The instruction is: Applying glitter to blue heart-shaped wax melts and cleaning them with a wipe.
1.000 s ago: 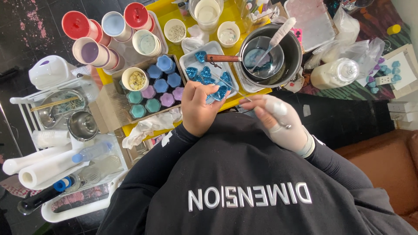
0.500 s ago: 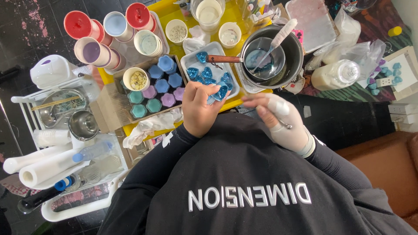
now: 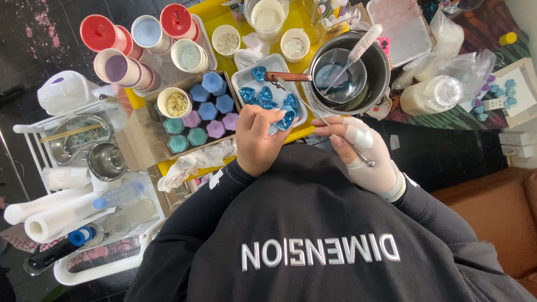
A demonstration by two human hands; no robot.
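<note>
Left hand (image 3: 258, 140) pinches a glittery blue heart piece (image 3: 287, 120); gloved right hand (image 3: 366, 154) grips a thin metal tool (image 3: 341, 140) over the white tray (image 3: 246, 81)

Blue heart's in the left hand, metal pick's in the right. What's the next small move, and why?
Probably bring the metal pick tip to the blue heart: the left hand holds it over the white tray, and the right hand grips the pick aimed its way.
</note>
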